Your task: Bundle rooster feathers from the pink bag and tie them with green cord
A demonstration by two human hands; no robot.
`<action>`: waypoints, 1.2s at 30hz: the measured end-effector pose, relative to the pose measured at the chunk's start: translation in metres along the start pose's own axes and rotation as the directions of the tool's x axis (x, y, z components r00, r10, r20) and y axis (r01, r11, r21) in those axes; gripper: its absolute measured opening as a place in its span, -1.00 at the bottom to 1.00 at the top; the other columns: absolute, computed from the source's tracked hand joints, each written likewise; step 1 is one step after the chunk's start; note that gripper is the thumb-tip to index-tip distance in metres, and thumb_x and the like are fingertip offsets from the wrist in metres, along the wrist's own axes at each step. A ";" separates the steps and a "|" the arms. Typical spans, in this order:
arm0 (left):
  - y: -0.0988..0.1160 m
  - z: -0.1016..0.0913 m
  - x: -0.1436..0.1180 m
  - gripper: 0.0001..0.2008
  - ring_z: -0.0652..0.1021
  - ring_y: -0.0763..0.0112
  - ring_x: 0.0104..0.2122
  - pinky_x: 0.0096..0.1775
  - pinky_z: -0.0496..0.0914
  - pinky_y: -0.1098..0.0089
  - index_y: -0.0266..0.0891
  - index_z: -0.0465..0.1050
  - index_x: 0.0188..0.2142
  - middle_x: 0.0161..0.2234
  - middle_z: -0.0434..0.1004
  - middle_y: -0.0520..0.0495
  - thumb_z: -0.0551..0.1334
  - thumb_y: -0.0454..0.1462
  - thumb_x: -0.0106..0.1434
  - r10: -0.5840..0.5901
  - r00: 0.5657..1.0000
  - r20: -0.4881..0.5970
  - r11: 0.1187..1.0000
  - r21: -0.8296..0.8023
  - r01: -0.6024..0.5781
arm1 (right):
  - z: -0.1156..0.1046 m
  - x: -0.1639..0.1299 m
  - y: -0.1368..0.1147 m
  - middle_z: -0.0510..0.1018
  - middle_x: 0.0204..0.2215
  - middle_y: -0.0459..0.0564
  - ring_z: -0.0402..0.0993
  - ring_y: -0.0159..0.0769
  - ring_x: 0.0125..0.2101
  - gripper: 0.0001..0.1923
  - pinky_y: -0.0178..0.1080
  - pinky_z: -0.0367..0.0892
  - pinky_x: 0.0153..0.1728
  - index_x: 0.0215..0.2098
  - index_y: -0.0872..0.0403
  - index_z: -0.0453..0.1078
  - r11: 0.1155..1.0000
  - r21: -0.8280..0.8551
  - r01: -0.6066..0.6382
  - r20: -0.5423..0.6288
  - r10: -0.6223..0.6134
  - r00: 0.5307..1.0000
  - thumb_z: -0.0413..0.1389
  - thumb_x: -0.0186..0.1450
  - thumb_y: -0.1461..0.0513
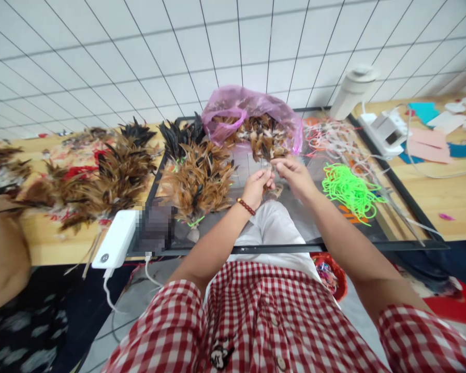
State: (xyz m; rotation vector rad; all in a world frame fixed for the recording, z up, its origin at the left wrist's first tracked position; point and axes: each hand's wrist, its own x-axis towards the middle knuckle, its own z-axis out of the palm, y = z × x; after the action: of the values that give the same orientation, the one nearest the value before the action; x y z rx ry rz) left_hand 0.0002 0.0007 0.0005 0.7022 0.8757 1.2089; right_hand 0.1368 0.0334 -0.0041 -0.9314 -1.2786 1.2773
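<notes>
Above the glass-topped, black-edged table, my left hand (257,187), with a beaded bracelet at its wrist, is closed in a pinch on a small brown feather (266,187). Close beside it, my right hand (296,177) has thumb and forefinger pinched together near the feather's upper end; what lies between those fingertips is too small to make out. Just beyond both hands, a pink plastic bag (233,106) lies open with loose brown and black feathers (267,135) spilling from its mouth. A large heap of brown feather bunches (202,178) lies left of my left hand.
Bright green cord (349,190) and pale tangled strands (334,137) lie to the right. A white bottle (353,92) and power strip (382,137) stand behind. At left are a white power bank (116,238), more feather bunches (120,176) and another person's arm (3,248).
</notes>
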 end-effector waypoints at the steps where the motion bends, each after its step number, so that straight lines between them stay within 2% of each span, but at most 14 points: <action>1: 0.000 -0.001 0.000 -0.72 0.42 0.57 -0.62 -0.42 0.31 0.50 -0.28 0.40 -0.49 -0.68 0.24 0.15 0.34 -0.24 0.33 -0.026 1.000 0.017 1.000 -0.001 0.026 | 0.001 -0.001 -0.002 0.57 -0.50 -0.12 0.45 -0.38 -0.50 -0.42 -0.25 0.43 -0.42 -0.24 0.04 0.60 0.998 0.030 -0.061 0.065 0.059 0.996 0.43 -0.01 -0.19; 4: 0.000 -0.002 -0.001 -0.72 0.42 0.56 -0.62 -0.42 0.34 0.48 -0.29 0.40 -0.50 -0.68 0.25 0.14 0.36 -0.24 0.30 -0.087 0.993 0.084 0.996 -0.003 0.088 | 0.004 -0.006 -0.007 0.51 -0.63 -0.14 0.46 -0.33 -0.62 -0.44 -0.26 0.40 -0.59 -0.40 0.06 0.54 0.984 0.090 -0.154 0.157 0.138 0.978 0.46 -0.07 -0.19; 8: 0.001 -0.002 -0.002 -0.74 0.52 0.50 -0.55 -0.35 0.40 0.45 -0.32 0.44 -0.45 -0.59 0.44 0.04 0.39 -0.21 0.27 -0.122 0.973 0.195 0.993 0.025 0.119 | 0.007 -0.010 -0.010 0.43 -0.70 -0.17 0.38 -0.37 -0.71 -0.45 -0.31 0.29 -0.70 -0.53 0.05 0.44 0.990 0.076 -0.120 0.104 0.112 0.988 0.46 -0.07 -0.18; 10: -0.001 -0.001 -0.002 -0.72 0.51 0.52 -0.55 -0.35 0.39 0.46 -0.33 0.46 -0.45 -0.60 0.43 0.04 0.40 -0.19 0.27 -0.092 0.980 0.176 0.995 0.045 0.085 | 0.006 -0.008 -0.008 0.42 -0.69 -0.16 0.39 -0.35 -0.68 -0.45 -0.29 0.29 -0.68 -0.53 0.05 0.43 0.994 0.038 -0.105 0.100 0.101 0.990 0.45 -0.05 -0.19; 12: -0.002 -0.001 -0.001 -0.70 0.46 0.56 -0.59 -0.37 0.36 0.49 -0.33 0.44 -0.48 -0.66 0.35 0.10 0.40 -0.19 0.27 -0.050 0.992 0.114 0.997 0.070 0.042 | 0.001 -0.003 -0.003 0.45 -0.64 -0.14 0.39 -0.36 -0.61 -0.47 -0.28 0.33 -0.59 -0.51 0.05 0.45 0.998 -0.032 -0.056 0.069 0.058 0.996 0.41 -0.01 -0.20; 14: -0.004 -0.002 0.000 -0.69 0.44 0.58 -0.60 -0.38 0.34 0.51 -0.31 0.42 -0.50 -0.68 0.29 0.13 0.38 -0.21 0.29 -0.012 0.999 0.047 0.998 0.061 0.009 | -0.011 0.005 0.001 0.50 -0.56 -0.11 0.38 -0.37 -0.52 -0.52 -0.25 0.37 -0.44 -0.45 0.05 0.51 0.987 -0.158 0.038 -0.032 -0.044 0.999 0.33 0.10 -0.18; 16: -0.004 -0.003 0.003 -0.69 0.45 0.58 -0.60 -0.38 0.34 0.51 -0.29 0.40 -0.51 -0.68 0.27 0.14 0.34 -0.24 0.34 0.009 1.000 -0.008 1.000 -0.005 -0.009 | -0.028 0.013 0.005 0.56 -0.45 -0.07 0.40 -0.33 -0.42 -0.61 -0.21 0.39 -0.28 -0.36 0.05 0.55 0.932 -0.348 0.106 -0.182 -0.178 0.967 0.23 0.20 -0.10; 18: -0.004 -0.005 0.006 -0.70 0.44 0.58 -0.61 -0.38 0.35 0.51 -0.28 0.38 -0.50 -0.67 0.26 0.15 0.29 -0.26 0.37 0.023 0.998 -0.056 0.995 -0.097 -0.029 | -0.044 0.018 0.008 0.59 -0.37 -0.01 0.43 -0.25 -0.35 -0.70 -0.13 0.39 -0.17 -0.31 0.07 0.57 0.827 -0.557 0.080 -0.275 -0.274 0.922 0.19 0.23 0.01; 21: -0.005 -0.007 0.010 -0.71 0.41 0.58 -0.62 -0.37 0.39 0.48 -0.27 0.36 -0.49 -0.67 0.24 0.16 0.27 -0.28 0.39 0.027 0.995 -0.098 0.981 -0.190 -0.045 | -0.052 0.022 0.014 0.61 -0.30 0.07 0.48 -0.14 -0.25 -0.76 -0.07 0.38 -0.08 -0.26 0.08 0.60 0.637 -0.771 0.018 -0.228 -0.302 0.926 0.19 0.23 0.11; 26: -0.006 -0.008 0.012 -0.72 0.40 0.58 -0.61 -0.36 0.39 0.47 -0.26 0.36 -0.48 -0.67 0.24 0.16 0.27 -0.27 0.39 0.017 0.995 -0.100 0.979 -0.203 -0.037 | -0.031 0.027 0.023 0.61 -0.20 0.15 0.50 -0.02 -0.13 -0.76 -0.03 0.35 -0.05 -0.18 0.07 0.62 0.418 -0.908 -0.009 -0.119 -0.238 0.964 0.18 0.27 0.15; 28: -0.006 -0.009 0.013 -0.72 0.40 0.58 -0.60 -0.35 0.39 0.48 -0.26 0.35 -0.47 -0.66 0.24 0.16 0.26 -0.26 0.39 0.025 0.995 -0.100 0.974 -0.223 -0.047 | -0.029 0.028 0.022 0.61 -0.20 0.15 0.49 -0.04 -0.13 -0.79 -0.05 0.35 -0.06 -0.23 0.07 0.62 0.407 -0.913 0.016 -0.086 -0.231 0.969 0.15 0.28 0.18; 31: -0.006 -0.011 0.014 -0.71 0.42 0.58 -0.60 -0.34 0.40 0.47 -0.25 0.35 -0.46 -0.66 0.25 0.17 0.29 -0.23 0.37 0.026 0.991 -0.128 0.965 -0.256 -0.058 | -0.044 0.028 0.013 0.60 -0.24 0.11 0.50 -0.13 -0.21 -0.78 -0.11 0.37 -0.10 -0.28 0.09 0.61 0.457 -0.888 0.055 -0.062 -0.238 0.969 0.12 0.29 0.19; 34: -0.007 -0.011 0.015 -0.70 0.43 0.57 -0.60 -0.34 0.40 0.48 -0.25 0.33 -0.46 -0.66 0.25 0.18 0.32 -0.20 0.35 0.019 0.987 -0.160 0.957 -0.281 -0.064 | -0.065 0.024 0.001 0.61 -0.24 0.11 0.49 -0.12 -0.25 -0.80 -0.10 0.37 -0.14 -0.26 0.09 0.62 0.377 -0.925 -0.044 -0.105 -0.142 0.984 0.18 0.22 0.20; 36: -0.007 -0.010 0.016 -0.70 0.43 0.59 -0.60 -0.33 0.40 0.48 -0.25 0.32 -0.47 -0.67 0.23 0.18 0.30 -0.22 0.36 0.019 0.985 -0.169 0.952 -0.298 -0.070 | -0.070 0.021 -0.006 0.63 -0.18 0.13 0.51 -0.07 -0.22 -0.74 -0.06 0.37 -0.12 -0.17 0.07 0.62 0.321 -0.942 -0.095 -0.148 -0.145 0.978 0.21 0.19 0.22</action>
State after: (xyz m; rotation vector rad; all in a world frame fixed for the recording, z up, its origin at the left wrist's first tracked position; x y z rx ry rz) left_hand -0.0029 0.0143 -0.0135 0.3793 0.7889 1.4202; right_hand 0.2031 0.0646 -0.0039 -1.8067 -1.8799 0.1916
